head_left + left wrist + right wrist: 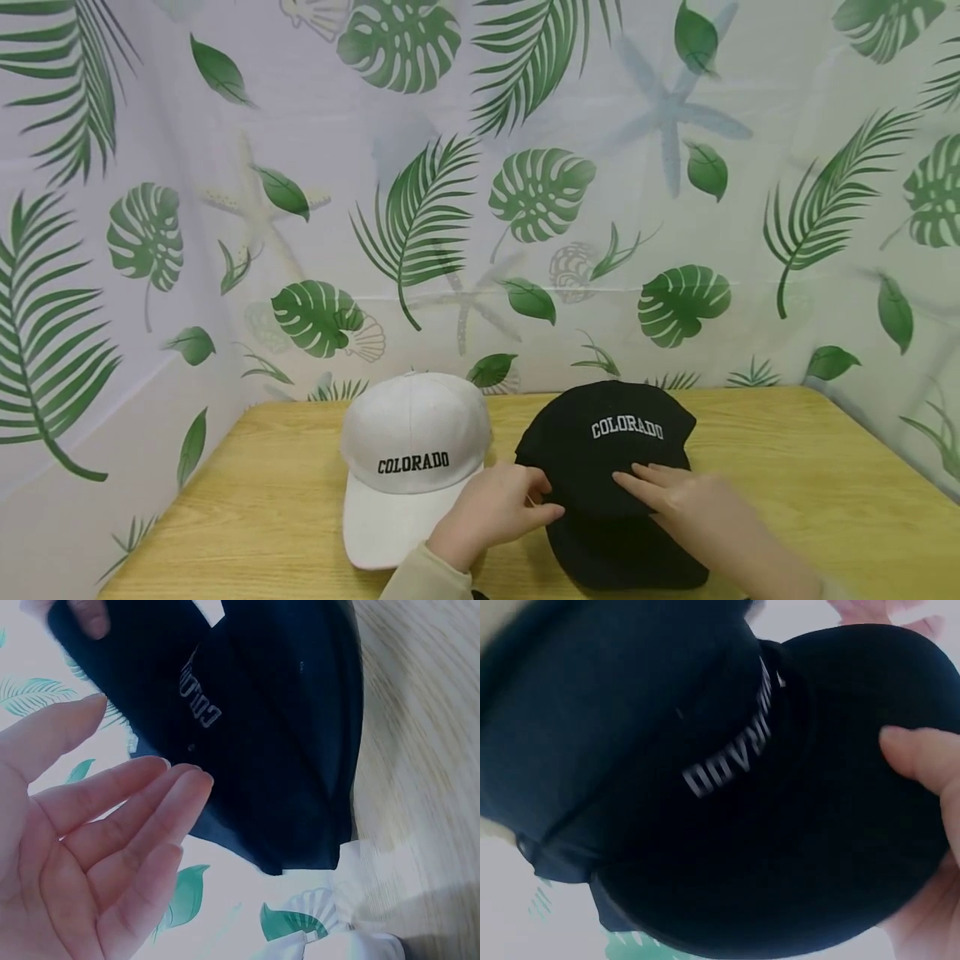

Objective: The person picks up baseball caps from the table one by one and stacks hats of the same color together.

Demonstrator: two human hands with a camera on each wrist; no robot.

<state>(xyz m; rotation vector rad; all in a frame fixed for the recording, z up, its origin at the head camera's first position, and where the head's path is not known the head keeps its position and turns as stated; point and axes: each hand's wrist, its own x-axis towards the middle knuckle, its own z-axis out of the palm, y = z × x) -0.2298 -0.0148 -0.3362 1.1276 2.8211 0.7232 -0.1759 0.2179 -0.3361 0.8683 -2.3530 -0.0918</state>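
Observation:
A black cap (592, 483) with white COLORADO lettering stands on the table, its brim toward me. My right hand (701, 508) is at the cap's front right. In the right wrist view that hand (930, 765) grips the brim, thumb on its upper face, the other fingers mostly hidden below. My left hand (502, 504) is beside the cap's left edge. Its fingers (142, 810) are loosely bent in the left wrist view, with nothing between them and the thumb. A white cap (412, 433) with black COLORADO lettering sits to the left, partly covered by my left hand.
The caps stand on a wood-grain table (247, 500). Behind it and along both sides hangs a white cloth (450, 350) printed with green leaves, starfish and shells.

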